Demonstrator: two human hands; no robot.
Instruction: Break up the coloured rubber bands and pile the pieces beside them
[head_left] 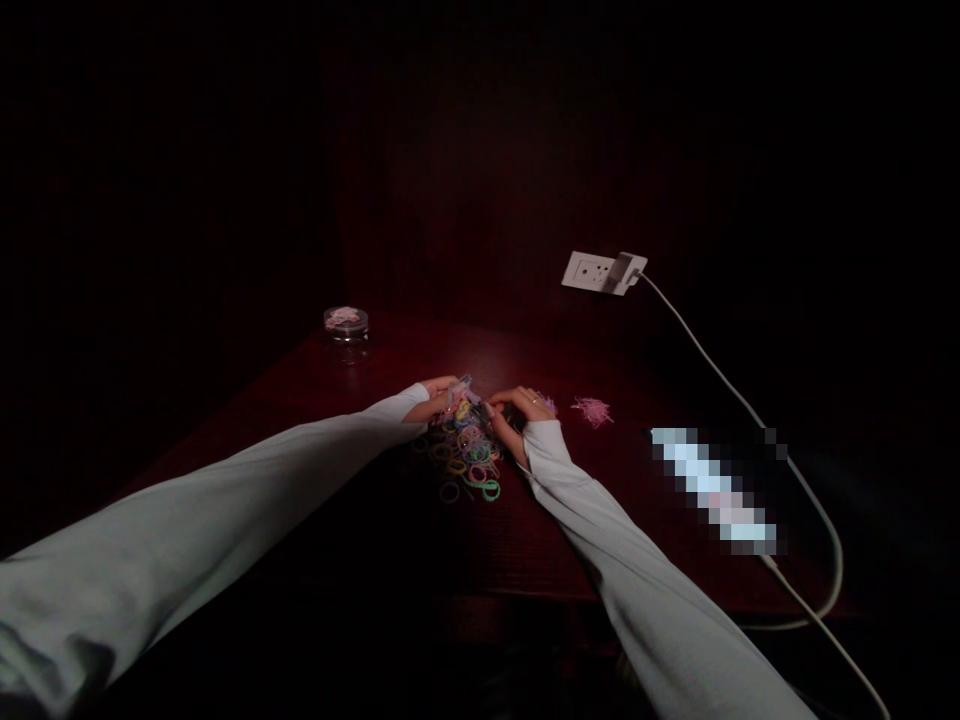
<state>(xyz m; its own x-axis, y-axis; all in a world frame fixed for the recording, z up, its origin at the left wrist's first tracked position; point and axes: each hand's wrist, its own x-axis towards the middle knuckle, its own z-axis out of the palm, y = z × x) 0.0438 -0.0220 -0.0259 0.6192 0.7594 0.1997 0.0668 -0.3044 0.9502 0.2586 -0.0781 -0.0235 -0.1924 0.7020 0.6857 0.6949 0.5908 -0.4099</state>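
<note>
A heap of small coloured elastic bands [466, 455] lies on a dark red wooden table [420, 520]. My left hand [435, 398] rests at the heap's far left edge, fingers curled around something small and pale that I cannot make out. My right hand [514, 418] sits at the heap's right edge, fingers bent in a pinch toward the left hand, a ring on one finger. Both arms wear pale long sleeves. The room is very dark.
A small clear round container [346, 322] with pink contents stands at the table's back left. A pink clump of bands [593, 410] lies right of my right hand. A wall socket [592, 271] holds a charger whose white cable [750, 410] runs to a lit phone [716, 490].
</note>
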